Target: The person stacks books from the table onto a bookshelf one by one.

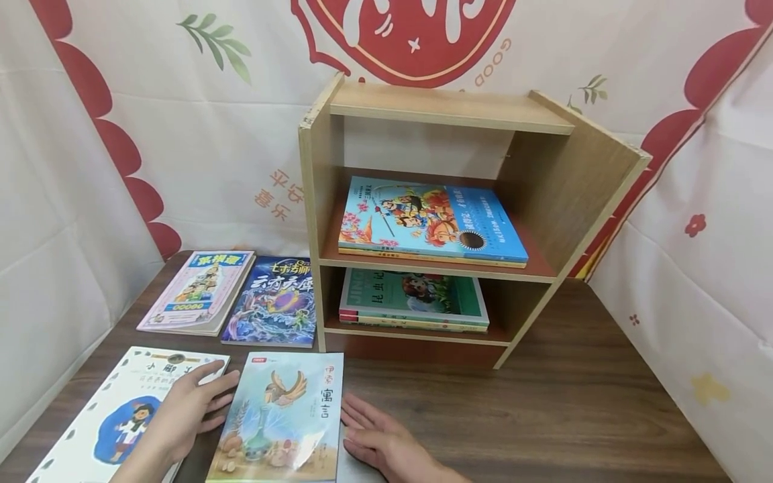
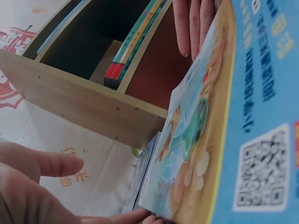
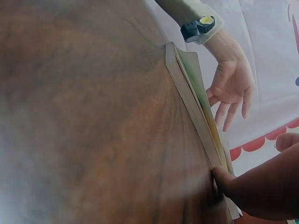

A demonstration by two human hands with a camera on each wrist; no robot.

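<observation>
A picture-covered book (image 1: 284, 409) with a bird and a green vase on its cover lies flat at the front of the table. My right hand (image 1: 380, 439) rests along its right edge, fingers extended; in the right wrist view the thumb (image 3: 224, 179) touches the page edges. Those edges look layered, and I cannot tell whether a second book lies beneath. At the left edge is my left hand (image 1: 187, 409), its fingers loosely extended beside the cover. Partly behind that hand and forearm lies a white book (image 1: 90, 429) with a blue oval picture.
A wooden shelf (image 1: 417, 107) stands at the back. Blue-covered books (image 1: 392, 221) lie on its upper level, green-covered ones (image 1: 417, 295) below. Left of it are a pink-bordered book (image 1: 199, 295) and a dark blue book (image 1: 272, 302). Printed cloth (image 1: 181, 134) hangs around the table.
</observation>
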